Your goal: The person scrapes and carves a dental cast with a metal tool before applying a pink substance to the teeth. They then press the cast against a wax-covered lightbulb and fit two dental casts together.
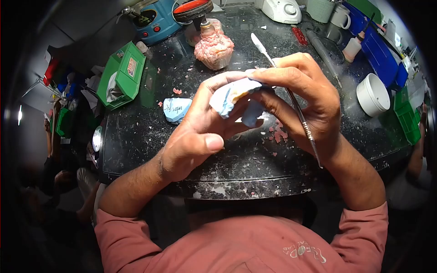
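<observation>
Scruffy black tabletop tbh, blue cast above: left fingers curled round it, right fingers pinching its edge plus a tool.

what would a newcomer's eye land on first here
Likely the pale blue piece held up centrally by the left hand and right hand, with a slim metal tool slanting through the right. Beyond it, toward the far side of the black table, stands a lumpy pink vessel. A bright green bin stands out at left.
</observation>
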The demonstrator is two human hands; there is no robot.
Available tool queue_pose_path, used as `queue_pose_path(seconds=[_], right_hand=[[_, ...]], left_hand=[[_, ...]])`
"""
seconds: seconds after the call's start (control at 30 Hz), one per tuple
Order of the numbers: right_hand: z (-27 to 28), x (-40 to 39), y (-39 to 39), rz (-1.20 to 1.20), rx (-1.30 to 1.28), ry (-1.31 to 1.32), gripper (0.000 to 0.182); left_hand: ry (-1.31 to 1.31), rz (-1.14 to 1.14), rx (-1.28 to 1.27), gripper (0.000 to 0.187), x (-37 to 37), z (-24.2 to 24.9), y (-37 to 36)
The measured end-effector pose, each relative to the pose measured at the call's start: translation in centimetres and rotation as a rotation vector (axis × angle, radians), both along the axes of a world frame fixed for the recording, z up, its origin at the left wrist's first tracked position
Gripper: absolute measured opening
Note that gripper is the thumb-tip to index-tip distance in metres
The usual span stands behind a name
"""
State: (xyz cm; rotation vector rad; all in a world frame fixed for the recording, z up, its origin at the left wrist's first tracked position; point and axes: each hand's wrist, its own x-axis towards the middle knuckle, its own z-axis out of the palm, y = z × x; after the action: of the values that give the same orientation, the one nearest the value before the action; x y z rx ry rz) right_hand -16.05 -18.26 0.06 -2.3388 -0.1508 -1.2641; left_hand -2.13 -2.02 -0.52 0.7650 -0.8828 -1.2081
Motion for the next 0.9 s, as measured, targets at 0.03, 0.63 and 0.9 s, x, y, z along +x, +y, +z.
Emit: queue_pose_path(seconds=[0.03, 0.63, 0.9], right_hand=[[0.2, -0.1, -0.2, 0.002, -0.070, -0.023, 0.035], [0.1, 2.8, -3.1, -0.272, -0.509, 0.666, 0.032], [-1.1, 11.3, -2.9, -0.164, 0.246, 0.625, 0.098]], left_hand=[[0.002, -0.003, 0.003, 0.094, 0.3, 0.0, 0.0], [-1.263, 0.954, -0.422, 0.079, 9.3, 2.7, 0.5], [-1.423, 1.046, -0.673, 0.071, 10.8, 2.1, -0.4]])
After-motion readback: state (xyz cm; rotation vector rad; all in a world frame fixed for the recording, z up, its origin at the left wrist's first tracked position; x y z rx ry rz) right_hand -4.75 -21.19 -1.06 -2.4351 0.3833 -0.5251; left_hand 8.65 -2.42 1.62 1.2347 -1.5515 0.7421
